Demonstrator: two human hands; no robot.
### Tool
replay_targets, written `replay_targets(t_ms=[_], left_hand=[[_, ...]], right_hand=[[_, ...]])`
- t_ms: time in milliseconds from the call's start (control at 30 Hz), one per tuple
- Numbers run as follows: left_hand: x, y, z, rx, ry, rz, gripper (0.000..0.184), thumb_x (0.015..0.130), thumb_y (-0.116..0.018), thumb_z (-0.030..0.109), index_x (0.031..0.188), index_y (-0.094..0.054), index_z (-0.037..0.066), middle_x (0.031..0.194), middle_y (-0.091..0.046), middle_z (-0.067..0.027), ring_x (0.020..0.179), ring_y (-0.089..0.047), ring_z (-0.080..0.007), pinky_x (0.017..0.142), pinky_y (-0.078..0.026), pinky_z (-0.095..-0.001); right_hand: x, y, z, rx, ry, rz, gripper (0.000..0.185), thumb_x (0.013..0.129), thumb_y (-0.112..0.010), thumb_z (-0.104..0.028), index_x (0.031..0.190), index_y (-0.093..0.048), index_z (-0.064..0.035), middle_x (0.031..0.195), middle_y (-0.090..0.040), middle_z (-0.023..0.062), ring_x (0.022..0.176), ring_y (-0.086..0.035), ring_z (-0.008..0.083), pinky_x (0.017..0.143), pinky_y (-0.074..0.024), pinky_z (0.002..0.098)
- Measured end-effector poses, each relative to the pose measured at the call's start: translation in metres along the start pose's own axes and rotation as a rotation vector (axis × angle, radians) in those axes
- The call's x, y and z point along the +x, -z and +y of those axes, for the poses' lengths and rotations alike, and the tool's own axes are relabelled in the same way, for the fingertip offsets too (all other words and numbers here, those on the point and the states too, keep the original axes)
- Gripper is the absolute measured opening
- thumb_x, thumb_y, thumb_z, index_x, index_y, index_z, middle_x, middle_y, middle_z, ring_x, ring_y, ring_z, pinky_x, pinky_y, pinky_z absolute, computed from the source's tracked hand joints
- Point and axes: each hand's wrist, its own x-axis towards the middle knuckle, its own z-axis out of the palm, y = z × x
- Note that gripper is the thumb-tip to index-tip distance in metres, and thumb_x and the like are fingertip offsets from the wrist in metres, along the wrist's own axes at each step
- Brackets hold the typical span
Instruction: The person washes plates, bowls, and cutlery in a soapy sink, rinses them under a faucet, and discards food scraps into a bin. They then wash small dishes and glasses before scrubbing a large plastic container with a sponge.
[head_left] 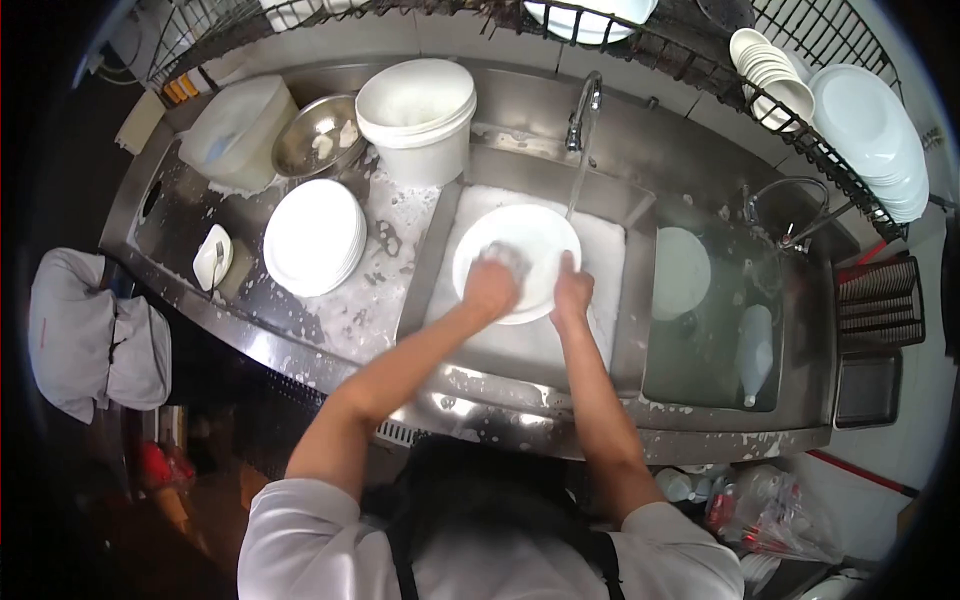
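Over the foam-filled left sink basin [615, 265], a white plate [545, 245] is held tilted. My right hand [572, 290] grips its right rim, thumb on the upper face. My left hand [492, 287] is closed on a greyish scrubbing pad [507, 259], pressed against the plate's inner face; motion blurs the pad and fingertips. Water runs in a thin stream from the faucet [592, 92] just behind the plate's right side. To the left, a stack of white plates [315, 237] stands on the wet steel counter [375, 325].
White buckets [415, 120], a metal bowl [340, 165] and a plastic tub [240, 130] line the back left. The water-filled right basin [700, 360] holds a plate [681, 273] and a bottle [756, 350]. A wire rack [680, 75] with dishes hangs overhead.
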Motion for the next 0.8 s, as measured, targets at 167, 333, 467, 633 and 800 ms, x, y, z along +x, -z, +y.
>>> replay_targets(t_ms=[167,333,467,633,800], left_hand=[[0.058,0.049,-0.058,-0.287,0.461,-0.239,0.049,0.086,-0.059,0.039,0.11,-0.058,-0.004,0.103,-0.063,-0.0232,0.093,-0.061,-0.0358,0.083,-0.046,-0.0505],[-0.007,-0.014,-0.046,-1.554,1.138,0.519,0.044,0.075,-0.071,0.012,0.11,-0.055,-0.01,0.1,-0.063,-0.0185,0.081,-0.064,-0.028,0.074,-0.054,-0.0372],[-0.026,0.044,-0.099,-1.23,1.147,0.128,0.058,0.075,-0.069,0.012,0.119,-0.044,-0.016,0.106,-0.06,-0.0233,0.089,-0.062,-0.0285,0.077,-0.053,-0.038],[-0.074,-0.018,-0.149,-1.219,1.247,0.567,0.055,0.078,-0.065,0.01,0.121,-0.044,-0.015,0.114,-0.056,-0.0273,0.096,-0.061,-0.0321,0.075,-0.053,-0.0421],[-0.1,0.144,-0.181,-1.587,1.146,0.027,0.045,0.082,-0.06,0.01,0.122,-0.049,-0.009,0.129,-0.046,-0.0254,0.111,-0.052,-0.0342,0.087,-0.047,-0.0482]], right_hand=[[0.0,0.017,-0.023,-0.02,0.046,-0.243,0.034,0.088,-0.058,-0.012,0.108,-0.053,0.0156,0.1,-0.062,0.023,0.084,-0.065,0.0293,0.071,-0.0566,0.0388],[0.012,-0.033,0.011,0.45,0.06,-0.088,0.039,0.092,-0.052,-0.012,0.122,-0.045,0.0116,0.113,-0.058,0.0214,0.099,-0.062,0.0314,0.084,-0.0538,0.0435],[-0.028,-0.061,0.052,0.773,-0.272,-0.45,0.041,0.092,-0.051,-0.014,0.127,-0.043,0.0071,0.124,-0.053,0.0176,0.113,-0.054,0.0309,0.097,-0.0452,0.0446],[-0.035,-0.13,0.063,0.525,-0.257,-0.357,0.048,0.089,-0.053,-0.01,0.132,-0.038,0.0048,0.127,-0.05,0.0175,0.116,-0.051,0.0288,0.102,-0.0406,0.0403],[-0.052,-0.133,0.035,0.504,-0.233,-0.648,0.045,0.088,-0.054,-0.007,0.129,-0.041,0.0058,0.122,-0.053,0.0167,0.105,-0.057,0.0316,0.092,-0.0469,0.0463]])
